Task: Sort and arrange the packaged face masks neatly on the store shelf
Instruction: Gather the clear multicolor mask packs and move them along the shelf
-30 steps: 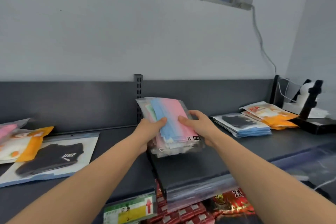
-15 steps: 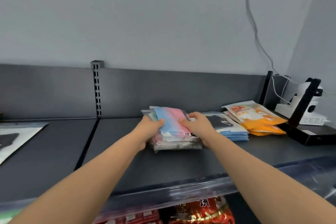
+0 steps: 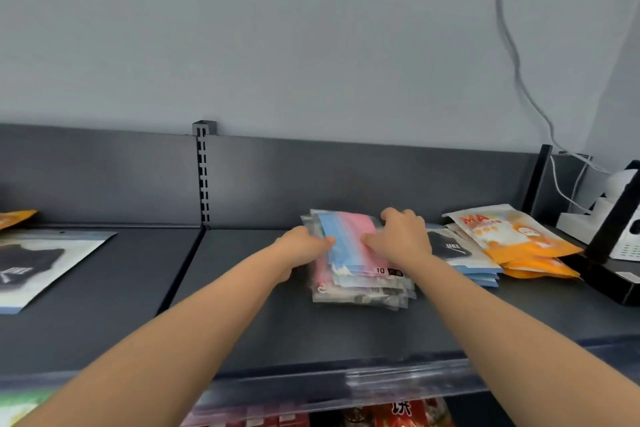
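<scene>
At the near right corner of the top packet in the stack of clear mask packets [image 3: 360, 274] I read a black "10". A dark label follows it, but I can't make out its characters. The orange pouch [image 3: 512, 236] to the right carries red letters "MA"; the rest of the word blurs. The black-mask pack [image 3: 450, 250] between them shows white letters that look like "UKE" above a curved mark. The left black-mask pack [image 3: 41, 263] has similar white lettering, too blurred to spell. A red packet [image 3: 408, 412] under the shelf [image 3: 346, 333] bears a white Chinese character, cut off.
</scene>
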